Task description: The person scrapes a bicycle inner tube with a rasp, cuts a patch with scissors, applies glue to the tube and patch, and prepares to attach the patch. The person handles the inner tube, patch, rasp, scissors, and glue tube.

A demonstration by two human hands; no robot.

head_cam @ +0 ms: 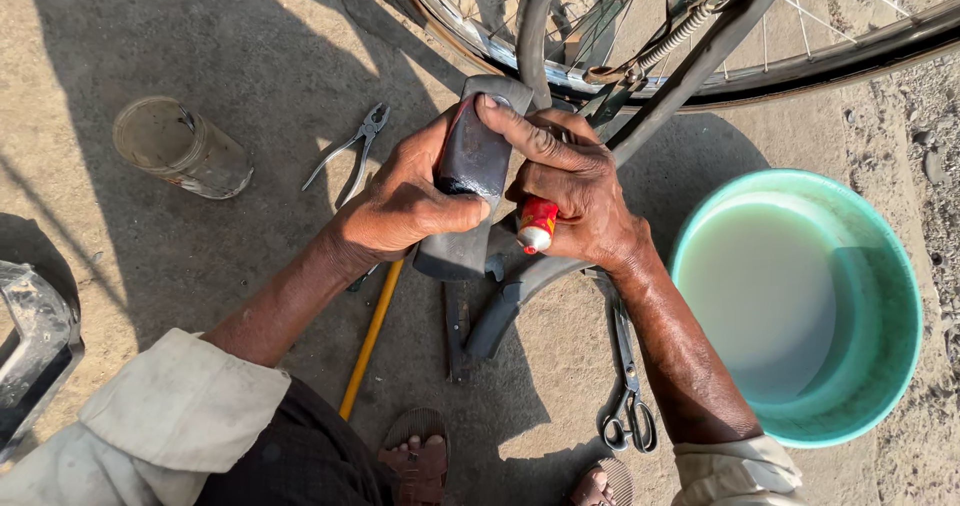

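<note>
Both hands clamp: left hand on rubber block, right hand on glue tube; basin crowds the right, open ground left.

- Dark grey-black rubber inner tube: dull, with a faint reddish-brown patch on its face.
- Small glue tube: red body, white band, yellow trim.
- Round plastic basin, right: turquoise-green; the liquid inside is milky off-white.
- Long rod, near centre: yellow.
- Metal pliers, far left: silver-grey.
- Steel scissors, near right: grey.
- Cylindrical tin, far left: tarnished grey-brown.
- Sleeve cuffs: off-white, soiled.
- Sandals, near: reddish-brown.
- Ground: tan-grey concrete.
</note>
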